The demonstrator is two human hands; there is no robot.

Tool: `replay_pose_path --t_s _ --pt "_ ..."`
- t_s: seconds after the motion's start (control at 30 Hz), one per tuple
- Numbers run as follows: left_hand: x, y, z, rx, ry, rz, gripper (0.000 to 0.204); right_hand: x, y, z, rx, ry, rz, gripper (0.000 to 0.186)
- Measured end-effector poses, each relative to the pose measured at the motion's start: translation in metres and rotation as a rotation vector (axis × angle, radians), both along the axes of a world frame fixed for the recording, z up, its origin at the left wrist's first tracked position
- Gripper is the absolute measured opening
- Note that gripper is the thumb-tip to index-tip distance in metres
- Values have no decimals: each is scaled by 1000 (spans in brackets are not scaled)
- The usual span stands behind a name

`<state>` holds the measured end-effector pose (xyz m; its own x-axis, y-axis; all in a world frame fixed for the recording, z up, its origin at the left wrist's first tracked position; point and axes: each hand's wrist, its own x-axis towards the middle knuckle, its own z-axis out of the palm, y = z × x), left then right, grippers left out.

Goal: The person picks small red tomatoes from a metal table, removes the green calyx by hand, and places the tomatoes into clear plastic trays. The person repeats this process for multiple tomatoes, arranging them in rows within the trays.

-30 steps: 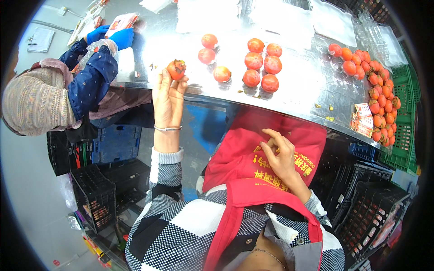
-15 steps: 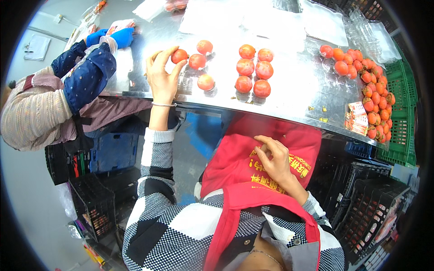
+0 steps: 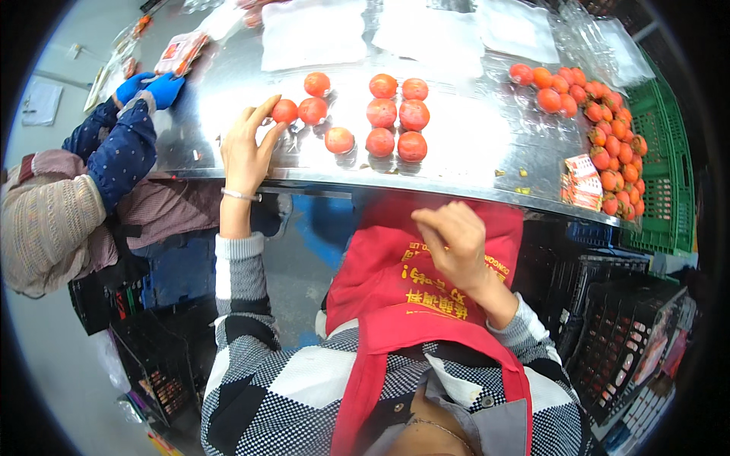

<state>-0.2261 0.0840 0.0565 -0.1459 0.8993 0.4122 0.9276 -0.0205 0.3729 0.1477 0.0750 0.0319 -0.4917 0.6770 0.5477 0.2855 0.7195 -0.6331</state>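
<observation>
My left hand [image 3: 247, 148] reaches onto the shiny metal table [image 3: 464, 152] and its fingertips rest on an orange-red fruit [image 3: 285, 111] at the left end of a group. Beside that fruit lie two more [image 3: 312, 111], with another [image 3: 339, 140] nearer the edge and a square cluster of fruits [image 3: 397, 114] to the right. Whether the fingers still grip the fruit I cannot tell. My right hand [image 3: 450, 239] hovers loosely curled in front of my red apron [image 3: 395, 296], below the table edge, holding nothing I can see.
A pile of the same fruits [image 3: 601, 114] lies at the table's right, next to a green crate [image 3: 665, 175]. A small printed packet [image 3: 582, 182] sits near the edge. White sheets [image 3: 312, 30] lie at the back. Another person in blue gloves [image 3: 148, 87] works at the left. Black crates [image 3: 631, 334] stand below.
My left hand carried a fruit from the table's near edge forward and set it down at the left of the group. My right hand lifted slightly off the apron.
</observation>
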Motion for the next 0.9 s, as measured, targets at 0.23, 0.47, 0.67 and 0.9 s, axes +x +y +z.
replay_pose_path --t_s 0.23,0.47,0.67,0.9 --pt "14 -10 -5 83 -46 -27 47 -17 70 40 241 -186 -104 43" --pt "34 -18 1 317 61 26 43 -22 93 53 217 -434 26 41" --pt "112 -45 -1 305 -408 -112 33 -17 105 57 78 -341 132 36" --pt "170 -54 -18 113 -816 -235 24 -14 115 55 23 -317 240 42"
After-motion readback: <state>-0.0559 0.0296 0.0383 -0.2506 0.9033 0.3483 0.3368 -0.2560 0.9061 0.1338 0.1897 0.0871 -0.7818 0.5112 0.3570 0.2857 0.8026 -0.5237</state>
